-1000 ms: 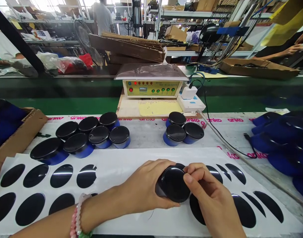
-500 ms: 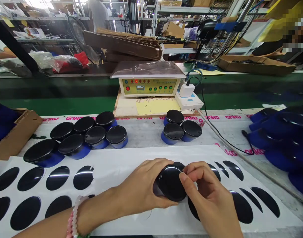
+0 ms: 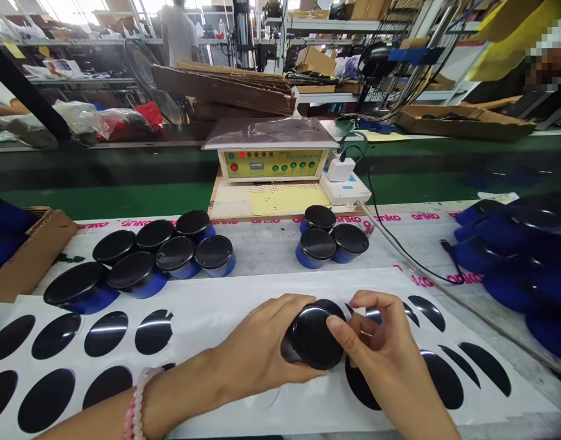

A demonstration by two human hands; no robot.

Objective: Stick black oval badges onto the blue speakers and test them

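Note:
My left hand (image 3: 262, 342) is wrapped round the side of a round case (image 3: 318, 337) with a glossy black top, held tilted toward me above a white sheet (image 3: 244, 397). The thumb of my right hand (image 3: 381, 348) lies at the right edge of the black top. Its index finger is raised apart from the thumb, and the other fingers are curled. A small dark sliver shows by the index fingertip; I cannot tell whether it lies on the sheet. Black round stickers (image 3: 46, 400) cover the sheet on both sides, some partly hidden behind my hands.
Several blue cases with black tops (image 3: 138, 272) stand at the left, and three more (image 3: 317, 244) right of centre. Blue pieces (image 3: 528, 244) are piled at the right. A control box (image 3: 271, 165), power strip (image 3: 347, 188), cable (image 3: 413, 260) and cardboard box (image 3: 37, 250) surround the work area.
My right index finger has lifted away from the thumb and the case's edge. My left hand keeps its hold on the case. The whole view has shifted slightly.

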